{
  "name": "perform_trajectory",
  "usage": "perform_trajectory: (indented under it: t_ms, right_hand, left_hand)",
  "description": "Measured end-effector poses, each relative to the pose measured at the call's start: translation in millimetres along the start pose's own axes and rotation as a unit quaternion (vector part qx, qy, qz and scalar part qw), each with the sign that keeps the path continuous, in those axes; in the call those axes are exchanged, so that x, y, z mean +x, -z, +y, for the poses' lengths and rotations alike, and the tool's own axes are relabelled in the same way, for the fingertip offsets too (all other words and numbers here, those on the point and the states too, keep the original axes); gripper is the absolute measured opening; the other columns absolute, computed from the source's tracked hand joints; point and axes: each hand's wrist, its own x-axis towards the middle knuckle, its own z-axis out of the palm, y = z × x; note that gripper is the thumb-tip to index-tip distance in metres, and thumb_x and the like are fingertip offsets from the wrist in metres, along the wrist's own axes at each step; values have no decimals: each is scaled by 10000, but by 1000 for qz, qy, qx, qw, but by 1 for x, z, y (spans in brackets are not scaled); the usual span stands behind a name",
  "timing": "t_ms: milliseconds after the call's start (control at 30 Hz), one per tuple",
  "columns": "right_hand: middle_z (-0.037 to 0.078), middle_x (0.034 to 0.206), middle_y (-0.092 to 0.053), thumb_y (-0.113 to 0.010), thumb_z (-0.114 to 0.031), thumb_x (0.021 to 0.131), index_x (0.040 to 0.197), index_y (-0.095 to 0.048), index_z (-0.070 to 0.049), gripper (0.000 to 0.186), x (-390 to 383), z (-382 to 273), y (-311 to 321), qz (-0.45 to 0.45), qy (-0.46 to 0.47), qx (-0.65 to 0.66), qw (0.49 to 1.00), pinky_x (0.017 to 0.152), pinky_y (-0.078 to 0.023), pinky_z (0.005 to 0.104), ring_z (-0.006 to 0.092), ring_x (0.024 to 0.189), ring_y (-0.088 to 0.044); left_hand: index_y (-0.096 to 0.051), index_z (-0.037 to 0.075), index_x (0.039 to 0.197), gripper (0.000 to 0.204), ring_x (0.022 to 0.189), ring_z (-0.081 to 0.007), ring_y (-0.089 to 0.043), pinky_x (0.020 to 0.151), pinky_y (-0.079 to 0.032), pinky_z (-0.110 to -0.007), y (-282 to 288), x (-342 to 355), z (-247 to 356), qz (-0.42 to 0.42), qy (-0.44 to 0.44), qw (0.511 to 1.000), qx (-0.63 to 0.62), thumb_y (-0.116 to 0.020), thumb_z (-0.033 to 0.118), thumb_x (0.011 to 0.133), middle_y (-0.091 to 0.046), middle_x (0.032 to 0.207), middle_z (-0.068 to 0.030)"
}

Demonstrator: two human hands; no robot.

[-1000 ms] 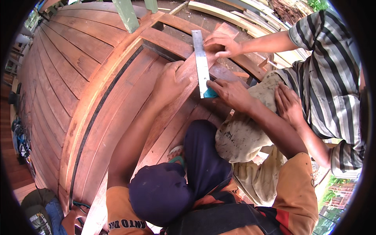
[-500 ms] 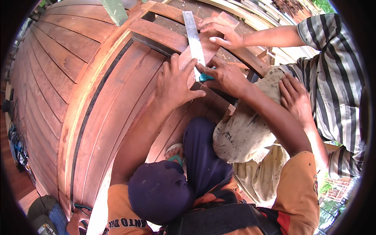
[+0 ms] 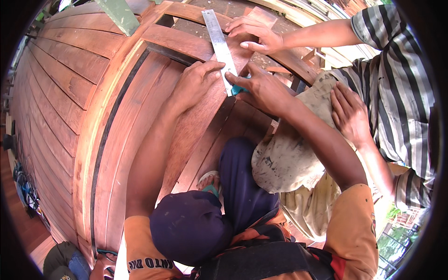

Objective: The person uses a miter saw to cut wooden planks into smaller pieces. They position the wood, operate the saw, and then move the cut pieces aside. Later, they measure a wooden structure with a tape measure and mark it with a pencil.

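A metal try square with a silver blade (image 3: 215,35) and a teal handle (image 3: 238,86) lies across a reddish-brown wooden plank (image 3: 205,112). My right hand (image 3: 268,91) is closed on the square's handle, its thumb or finger pressing on the blade's near end. Palm down on the plank, my left hand (image 3: 193,84) is open, with a fingertip stretched to the blade's left edge. A co-worker's hand (image 3: 259,35) rests on the plank's far end, right of the blade. Their other hand (image 3: 347,112) lies on their own stained trouser leg.
Wooden frame pieces (image 3: 177,39) cross beneath the plank's far end. A curved, boarded wooden wall (image 3: 56,102) fills the left side. A green post (image 3: 116,16) stands at the top. The co-worker in a striped shirt (image 3: 392,84) sits close on my right. Timber lies stacked beyond.
My left hand has drawn its spread fingers in, and one now points at the blade. The square stays on the plank under my right hand. The whole view has shifted slightly.
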Motion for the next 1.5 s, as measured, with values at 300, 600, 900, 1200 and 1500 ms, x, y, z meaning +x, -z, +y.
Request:
perform_trajectory:
  t_ms: [300, 600, 900, 1200, 1500]
  right_hand:
    - [185, 1185, -578, -715, -207, 917, 1443, -581, -233, 543, 2, 1, -1, -21, -7, 18, 1000, 852, -554, 504, 392, 973, -680]
    - [179, 1145, -564, -709, -173, 916, 1437, -582, -199, 537, 3, -2, -3, -11, 5, 22, 1000, 843, -555, 499, 398, 934, -678]
    - [137, 985, -527, -699, -196, 861, 1405, -571, -142, 561, 1, 4, -16, 6, 20, 42, 999, 717, -482, 389, 279, 834, -587]
    - [192, 1159, -566, -731, -176, 895, 1431, -588, -188, 554, 2, -13, 0, -18, -13, 36, 999, 855, -551, 497, 404, 966, -677]
    - [192, 1135, -589, -762, -200, 870, 1385, -647, -219, 527, 8, -3, 0, -11, 5, 7, 1000, 887, -547, 478, 384, 994, -672]
  left_hand:
    - [-677, 65, 1333, 350, 1157, -288, -671, 1024, -490, -384, 0, 0, 3, -3, 19, 1000, -10, -628, 151, 998, -699, 1243, -194]
    - [-713, 82, 1283, 357, 1092, -332, -682, 974, -523, -402, -4, -1, 0, 23, 5, 999, -32, -717, 199, 945, -704, 1164, -208]
    - [-722, 69, 1268, 332, 1083, -295, -697, 970, -528, -376, -1, 0, 3, 21, 3, 999, -38, -710, 162, 949, -719, 1149, -194]
    - [-714, 71, 1290, 331, 1150, -226, -686, 1003, -511, -339, 0, -2, 5, 8, 29, 999, -43, -690, 125, 965, -725, 1222, -164]
    - [-716, 17, 1253, 341, 1199, -218, -663, 1052, -480, -347, 2, 4, 9, 0, 37, 996, -84, -707, 195, 962, -722, 1257, -157]
